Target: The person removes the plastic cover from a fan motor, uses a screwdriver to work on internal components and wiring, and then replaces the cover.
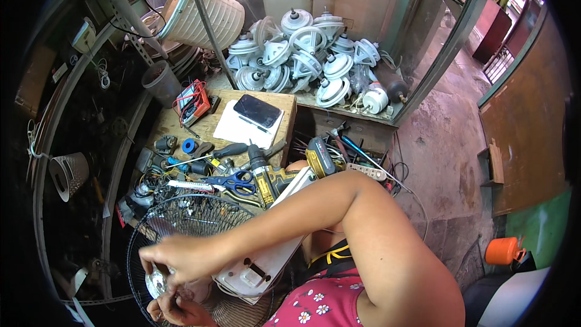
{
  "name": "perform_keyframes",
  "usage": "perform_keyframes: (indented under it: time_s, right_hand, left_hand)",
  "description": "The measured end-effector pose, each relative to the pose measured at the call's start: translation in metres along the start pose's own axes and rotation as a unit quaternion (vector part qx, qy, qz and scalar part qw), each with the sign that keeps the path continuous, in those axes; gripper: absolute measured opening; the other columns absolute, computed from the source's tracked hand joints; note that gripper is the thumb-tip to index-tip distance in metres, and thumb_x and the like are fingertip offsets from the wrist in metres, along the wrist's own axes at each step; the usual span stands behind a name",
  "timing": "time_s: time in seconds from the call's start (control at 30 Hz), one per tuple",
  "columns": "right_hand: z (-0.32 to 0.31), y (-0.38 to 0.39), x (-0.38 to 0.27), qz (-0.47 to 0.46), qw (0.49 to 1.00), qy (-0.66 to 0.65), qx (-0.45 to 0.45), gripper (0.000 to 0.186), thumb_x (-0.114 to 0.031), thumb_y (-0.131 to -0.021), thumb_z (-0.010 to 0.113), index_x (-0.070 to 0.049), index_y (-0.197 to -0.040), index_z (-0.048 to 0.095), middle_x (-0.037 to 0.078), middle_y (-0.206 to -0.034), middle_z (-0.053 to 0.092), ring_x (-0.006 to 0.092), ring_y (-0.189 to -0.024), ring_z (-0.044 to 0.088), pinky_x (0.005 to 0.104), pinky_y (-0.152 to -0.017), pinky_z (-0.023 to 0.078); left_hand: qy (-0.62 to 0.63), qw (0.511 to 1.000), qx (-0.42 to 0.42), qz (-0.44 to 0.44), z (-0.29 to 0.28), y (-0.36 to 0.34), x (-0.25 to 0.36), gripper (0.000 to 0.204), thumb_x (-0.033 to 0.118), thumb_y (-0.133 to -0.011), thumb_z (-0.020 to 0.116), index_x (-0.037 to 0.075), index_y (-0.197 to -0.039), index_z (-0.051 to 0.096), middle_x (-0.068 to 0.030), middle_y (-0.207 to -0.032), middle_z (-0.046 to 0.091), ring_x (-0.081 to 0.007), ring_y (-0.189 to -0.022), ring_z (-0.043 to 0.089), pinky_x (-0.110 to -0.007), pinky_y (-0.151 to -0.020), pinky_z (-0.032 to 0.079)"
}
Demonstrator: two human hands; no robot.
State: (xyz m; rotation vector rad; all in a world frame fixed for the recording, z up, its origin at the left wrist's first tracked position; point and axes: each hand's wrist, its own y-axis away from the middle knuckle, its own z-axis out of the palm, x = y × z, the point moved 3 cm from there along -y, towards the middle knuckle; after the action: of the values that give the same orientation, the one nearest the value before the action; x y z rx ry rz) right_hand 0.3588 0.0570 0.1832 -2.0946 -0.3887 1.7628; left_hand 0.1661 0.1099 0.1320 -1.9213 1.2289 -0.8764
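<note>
My right hand (175, 257) reaches across to the lower left, fingers curled over a shiny silver metal part (154, 281). Just below it, my left hand (178, 309) is closed in a pinch at that part; what exactly its fingertips hold is hidden. Both hands are inside or over a black wire fan cage (142, 239). A white plastic fan base (248, 275) with a dark opening lies right of my hands, partly under my right forearm.
A cluttered wooden bench (284, 127) holds a drill (266, 178), scissors (239, 184), phone (257, 112) and multimeter (192, 100). Several white fan motor housings (336, 66) are heaped behind. An orange container (502, 249) sits at right by a passage (436, 163). Dark shelving (72, 175) lines the left.
</note>
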Motion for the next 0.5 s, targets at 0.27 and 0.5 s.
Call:
perform_keyframes:
  time_s: [0.27, 0.5]
  right_hand:
    - [-0.287, 0.184, -0.030, 0.007, 0.811, 0.118, 0.573, 0.030, -0.029, -0.088, 0.065, -0.003, -0.103, 0.062, 0.007, -0.089, 0.067, 0.0113, -0.068, 0.060, 0.0244, -0.057, 0.049]
    - [-0.262, 0.585, 0.147, 0.584, 0.476, 0.406, 0.518, 0.037, -0.036, -0.089, 0.057, -0.007, -0.110, 0.064, 0.021, -0.110, 0.065, 0.0387, -0.108, 0.059, 0.0457, -0.090, 0.047]
  left_hand:
    - [-0.015, 1.000, -0.012, 0.022, -0.008, -0.009, 0.013, 0.034, 0.029, -0.102, 0.038, 0.003, -0.091, 0.056, -0.0062, -0.082, 0.059, -0.0221, -0.083, 0.047, -0.037, -0.076, 0.038]
    - [0.006, 1.000, -0.019, -0.009, -0.002, -0.010, 0.008, 0.036, 0.034, -0.102, 0.037, 0.004, -0.089, 0.053, -0.0069, -0.085, 0.061, -0.0214, -0.083, 0.048, -0.037, -0.077, 0.037]
